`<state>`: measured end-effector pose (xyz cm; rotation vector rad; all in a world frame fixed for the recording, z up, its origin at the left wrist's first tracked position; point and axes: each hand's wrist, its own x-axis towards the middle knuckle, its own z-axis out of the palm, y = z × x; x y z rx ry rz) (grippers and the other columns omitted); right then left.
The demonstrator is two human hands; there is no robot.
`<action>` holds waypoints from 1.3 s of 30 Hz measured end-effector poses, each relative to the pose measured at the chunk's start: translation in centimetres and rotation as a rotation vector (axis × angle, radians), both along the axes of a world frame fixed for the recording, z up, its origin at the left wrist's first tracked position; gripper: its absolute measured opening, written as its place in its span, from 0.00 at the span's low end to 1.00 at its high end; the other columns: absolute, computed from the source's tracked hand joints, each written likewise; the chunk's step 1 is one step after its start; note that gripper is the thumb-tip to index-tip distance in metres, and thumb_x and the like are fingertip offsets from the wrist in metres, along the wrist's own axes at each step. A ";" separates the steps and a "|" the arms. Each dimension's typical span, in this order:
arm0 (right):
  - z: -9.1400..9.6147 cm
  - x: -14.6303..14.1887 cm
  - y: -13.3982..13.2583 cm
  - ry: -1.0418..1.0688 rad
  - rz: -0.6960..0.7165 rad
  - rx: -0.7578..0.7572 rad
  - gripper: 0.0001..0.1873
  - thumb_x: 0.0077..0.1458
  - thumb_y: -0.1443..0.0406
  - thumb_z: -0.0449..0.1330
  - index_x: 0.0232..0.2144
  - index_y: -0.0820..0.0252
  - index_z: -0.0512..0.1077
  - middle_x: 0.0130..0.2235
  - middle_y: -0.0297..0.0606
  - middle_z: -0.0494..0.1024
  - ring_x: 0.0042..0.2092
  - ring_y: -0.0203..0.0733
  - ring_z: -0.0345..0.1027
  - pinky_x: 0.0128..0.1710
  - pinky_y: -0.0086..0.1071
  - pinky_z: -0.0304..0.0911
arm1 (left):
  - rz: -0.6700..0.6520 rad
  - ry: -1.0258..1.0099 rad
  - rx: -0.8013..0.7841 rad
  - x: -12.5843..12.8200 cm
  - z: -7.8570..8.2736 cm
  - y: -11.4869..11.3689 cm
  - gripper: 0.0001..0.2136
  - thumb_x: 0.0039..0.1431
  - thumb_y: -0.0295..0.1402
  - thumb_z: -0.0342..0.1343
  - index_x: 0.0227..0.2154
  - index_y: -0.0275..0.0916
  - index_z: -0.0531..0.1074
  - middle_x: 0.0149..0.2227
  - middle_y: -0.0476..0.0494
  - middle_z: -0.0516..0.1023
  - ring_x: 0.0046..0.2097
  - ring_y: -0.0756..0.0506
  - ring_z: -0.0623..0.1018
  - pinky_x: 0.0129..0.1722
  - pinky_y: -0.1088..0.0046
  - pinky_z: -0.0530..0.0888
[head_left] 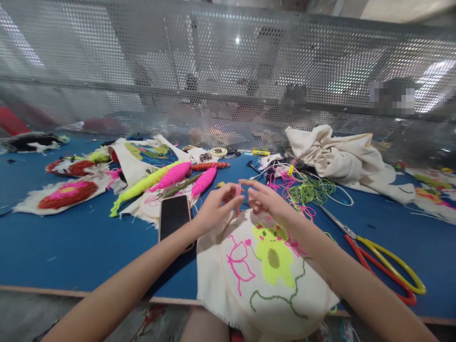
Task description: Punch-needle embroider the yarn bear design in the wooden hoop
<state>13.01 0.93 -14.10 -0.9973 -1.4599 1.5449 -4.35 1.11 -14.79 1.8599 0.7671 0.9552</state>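
At the centre of the frame, the left hand [220,204] pinches a pink-handled tool [238,190] upright between its fingers, its thin tip near the upper edge of the stitched cloth [249,286], which lies lower centre over the front edge of the blue worktop [89,251]. The right hand [266,197] is just beside it, forefinger reaching toward the handle's top and the other fingers curled, though whether they grip a strand I cannot tell. This looks like readying or threading the tool, so the next move calls for a steady handle and precise fingertips.
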 end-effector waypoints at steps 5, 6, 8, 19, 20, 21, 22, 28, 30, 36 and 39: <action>0.3 -0.6 0.7 0.244 -0.008 0.022 0.12 0.54 0.58 0.55 0.39 0.58 0.70 0.18 0.22 0.59 0.16 0.24 0.41 0.19 0.23 0.53 | -0.014 -0.023 -0.001 0.0 -0.2 0.0 0.07 0.61 0.36 0.46 0.31 0.39 0.60 0.28 0.51 0.71 0.26 0.51 0.73 0.31 0.73 0.69; 0.4 -0.6 0.9 0.264 -0.012 0.027 0.11 0.54 0.59 0.56 0.36 0.59 0.70 0.19 0.23 0.61 0.16 0.24 0.44 0.19 0.23 0.54 | -0.011 -0.028 0.001 0.0 -0.2 0.1 0.06 0.61 0.36 0.46 0.31 0.39 0.60 0.28 0.50 0.71 0.26 0.51 0.73 0.31 0.73 0.69; 0.5 -0.8 1.0 0.290 -0.013 0.042 0.10 0.52 0.59 0.58 0.32 0.60 0.71 0.21 0.24 0.64 0.16 0.24 0.49 0.21 0.23 0.57 | -0.003 -0.041 0.003 -0.1 -0.3 0.2 0.06 0.61 0.36 0.47 0.31 0.39 0.60 0.29 0.49 0.71 0.26 0.51 0.73 0.30 0.73 0.69; 1.5 -1.4 1.7 0.265 -0.098 0.136 0.09 0.53 0.59 0.58 0.30 0.60 0.70 0.23 0.26 0.69 0.19 0.25 0.58 0.24 0.24 0.63 | 0.004 -0.022 -0.023 -0.1 -0.3 0.0 0.07 0.61 0.36 0.47 0.32 0.39 0.61 0.29 0.50 0.69 0.26 0.51 0.73 0.30 0.73 0.69; 1.7 -1.4 1.8 0.264 -0.106 0.147 0.09 0.52 0.59 0.58 0.30 0.60 0.70 0.23 0.26 0.70 0.19 0.25 0.58 0.24 0.24 0.63 | 0.005 -0.021 -0.023 -0.1 -0.2 0.0 0.07 0.61 0.36 0.47 0.32 0.39 0.61 0.29 0.50 0.69 0.26 0.51 0.73 0.31 0.72 0.70; 1.8 -1.4 2.0 0.261 -0.113 0.157 0.09 0.52 0.59 0.58 0.30 0.60 0.70 0.24 0.27 0.70 0.18 0.25 0.58 0.24 0.24 0.63 | 0.006 -0.020 -0.023 0.0 -0.2 0.0 0.07 0.61 0.36 0.47 0.32 0.39 0.61 0.28 0.51 0.69 0.26 0.51 0.73 0.31 0.72 0.70; 1.9 -1.4 2.1 0.257 -0.120 0.164 0.09 0.52 0.59 0.58 0.30 0.60 0.70 0.24 0.27 0.70 0.18 0.25 0.58 0.24 0.24 0.63 | 0.008 -0.018 -0.024 0.0 -0.2 0.0 0.07 0.61 0.36 0.47 0.33 0.39 0.61 0.28 0.51 0.69 0.26 0.51 0.73 0.31 0.72 0.70; 2.0 -1.2 2.6 0.226 -0.143 0.181 0.10 0.52 0.58 0.58 0.30 0.60 0.69 0.25 0.28 0.72 0.18 0.25 0.60 0.24 0.25 0.64 | 0.022 -0.001 -0.019 0.0 -0.3 0.0 0.07 0.60 0.37 0.47 0.34 0.39 0.62 0.28 0.51 0.69 0.26 0.51 0.73 0.30 0.73 0.69; 1.9 -1.0 2.8 0.208 -0.148 0.181 0.10 0.52 0.58 0.58 0.31 0.60 0.69 0.26 0.29 0.73 0.19 0.25 0.61 0.25 0.25 0.63 | 0.023 0.001 -0.017 0.0 -0.4 0.0 0.07 0.60 0.37 0.47 0.34 0.39 0.62 0.28 0.51 0.69 0.26 0.51 0.73 0.30 0.73 0.69; 0.9 0.3 3.0 0.110 -0.210 0.112 0.10 0.51 0.60 0.57 0.34 0.58 0.70 0.28 0.28 0.72 0.19 0.26 0.59 0.25 0.26 0.62 | 0.035 0.027 0.029 -0.1 -0.4 0.0 0.07 0.60 0.37 0.48 0.31 0.38 0.62 0.29 0.51 0.69 0.26 0.51 0.73 0.28 0.75 0.69; -0.1 1.1 1.9 -0.128 -0.114 0.024 0.10 0.49 0.61 0.58 0.33 0.60 0.71 0.23 0.27 0.69 0.17 0.26 0.54 0.20 0.25 0.55 | 0.106 0.063 0.116 -0.2 -0.5 0.3 0.08 0.59 0.37 0.50 0.31 0.37 0.66 0.34 0.47 0.69 0.31 0.50 0.74 0.29 0.75 0.70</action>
